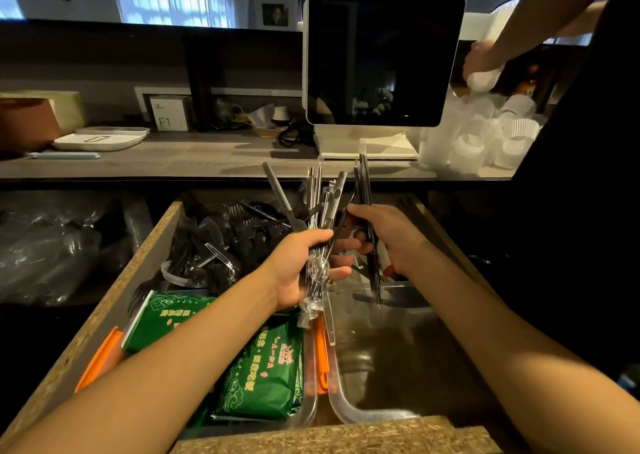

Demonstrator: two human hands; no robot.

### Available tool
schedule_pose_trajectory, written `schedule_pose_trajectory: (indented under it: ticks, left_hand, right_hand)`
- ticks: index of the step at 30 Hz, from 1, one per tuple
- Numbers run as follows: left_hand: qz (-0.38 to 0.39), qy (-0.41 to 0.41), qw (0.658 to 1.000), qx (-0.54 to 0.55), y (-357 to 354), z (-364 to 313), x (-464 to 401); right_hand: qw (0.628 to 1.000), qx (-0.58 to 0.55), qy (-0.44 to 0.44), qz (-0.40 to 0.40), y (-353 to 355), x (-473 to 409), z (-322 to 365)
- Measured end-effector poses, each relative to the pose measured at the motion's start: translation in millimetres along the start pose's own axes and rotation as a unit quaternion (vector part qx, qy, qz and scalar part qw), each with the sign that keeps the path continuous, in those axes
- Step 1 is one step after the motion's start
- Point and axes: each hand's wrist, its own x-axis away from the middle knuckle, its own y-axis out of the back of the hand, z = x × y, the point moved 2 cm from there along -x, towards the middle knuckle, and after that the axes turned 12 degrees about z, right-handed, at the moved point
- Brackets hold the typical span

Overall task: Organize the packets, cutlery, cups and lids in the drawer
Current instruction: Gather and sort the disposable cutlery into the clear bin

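Note:
My left hand [304, 266] grips a bundle of wrapped cutlery [320, 207] that fans upward above the open drawer [114, 301]. Just right of it, my right hand [384, 235] holds a few black cutlery pieces [365, 190] upright, their lower ends over a clear plastic bin [391, 342] in the drawer's right half. Green packets [266, 374] fill another clear bin with orange clips [322, 353] at the front left. Loose black plastic cutlery [221, 242] is piled at the drawer's back left.
A counter [173, 159] runs behind the drawer, with a tablet screen [381, 55] on a white stand. Several clear cups [485, 135] lie heaped at the counter's right, where another person's hand [481, 62] holds something white. A white tray [100, 138] sits at the left.

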Motion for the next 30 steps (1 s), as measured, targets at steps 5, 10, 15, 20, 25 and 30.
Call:
schedule_pose_trajectory:
  ticks: [5,10,15,20,25,30]
  left_hand:
    - [-0.016,-0.016,1.0,0.009,2.1,-1.5,-0.6]
    - [-0.055,-0.039,0.997,0.03,8.5,-1.8,-3.4]
    - [-0.104,-0.064,0.992,0.021,15.3,-3.9,-7.8]
    - [-0.145,-0.086,0.985,0.025,21.1,-5.0,-10.5]
    - [-0.159,-0.104,0.982,0.016,24.7,-5.2,-11.8]
    - [-0.176,-0.113,0.978,0.012,28.1,-7.9,-10.5]
  right_hand:
    - [0.996,-0.074,0.018,-0.053,1.4,-1.9,-0.6]
    - [0.982,-0.04,0.135,-0.128,25.9,-0.4,19.3]
    - [0.981,-0.02,0.157,-0.109,33.9,9.5,46.4]
    - [0.938,0.343,0.001,0.051,31.7,37.1,36.7]
    - [0.872,0.465,-0.067,0.138,46.7,59.4,1.5]
    - [0.774,0.596,-0.081,0.196,50.2,60.1,-27.1]
